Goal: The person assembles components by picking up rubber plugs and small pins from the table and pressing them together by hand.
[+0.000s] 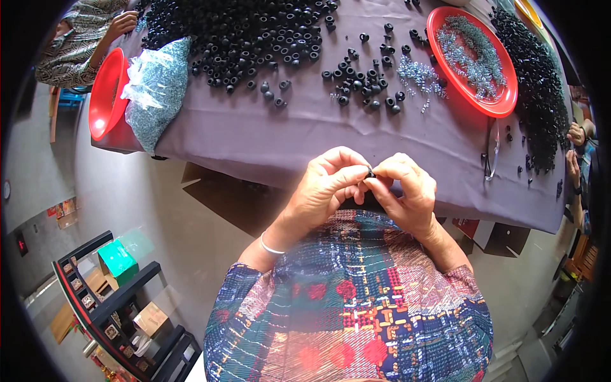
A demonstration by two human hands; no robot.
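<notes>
Just off the table's near edge, my left hand (323, 186) and my right hand (406, 191) meet in front of me. Thumbs and forefingers of both pinch one small black plastic part (370, 173), mostly hidden by the fingertips. Beyond them on the table lies a loose cluster of black round caps (363, 83). Beside that cluster is a small heap of silvery springs (417, 73). A red plate (434, 51) at the right holds a ring of more springs.
A grey-purple cloth covers the table (254, 137). A big pile of black caps (235, 38) fills the far left, near a bag of springs (159, 89) and a red bowl (105, 95). Small black parts (534, 83) heap at right by tweezers (492, 149). Other people's hands (121, 25) show at both sides.
</notes>
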